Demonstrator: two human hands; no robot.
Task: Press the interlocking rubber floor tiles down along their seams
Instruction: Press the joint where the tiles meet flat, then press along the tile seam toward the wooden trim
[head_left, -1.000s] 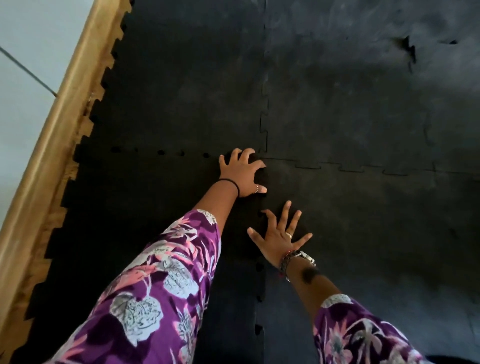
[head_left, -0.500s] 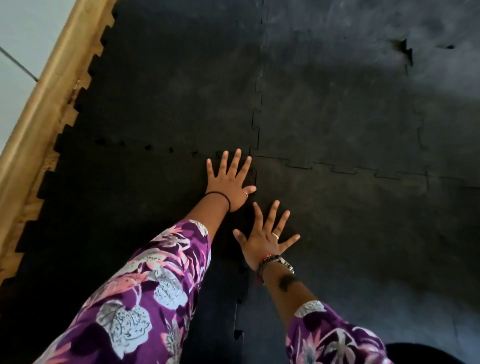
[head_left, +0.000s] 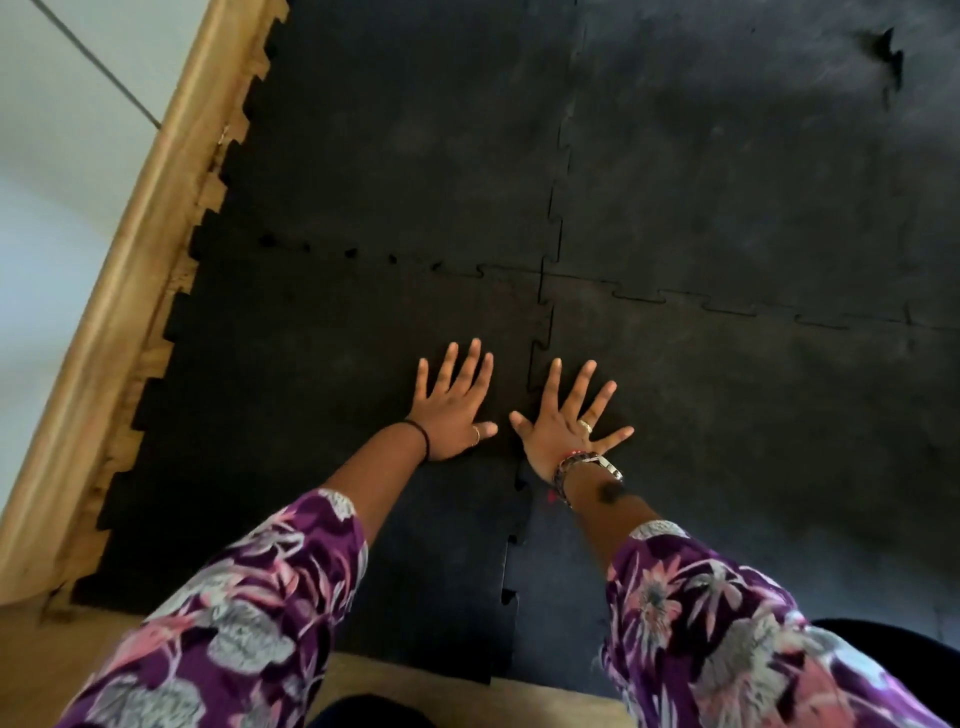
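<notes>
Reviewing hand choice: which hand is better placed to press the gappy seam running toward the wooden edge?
Probably the left hand: it lies flat on the tile bordering that seam; the right hand lies across the lengthwise seam.

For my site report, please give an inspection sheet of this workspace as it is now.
Surface: tan floor under black rubber tiles.
Job's things: vertical seam between the hands; small gaps along left cross seam; lifted tile corner far right.
Clutter: nothing seen.
Grippers: left hand flat, fingers spread, left of seam; right hand flat, right of it.
Cables: nothing seen.
Surroundings: wooden baseboard, white wall.
</notes>
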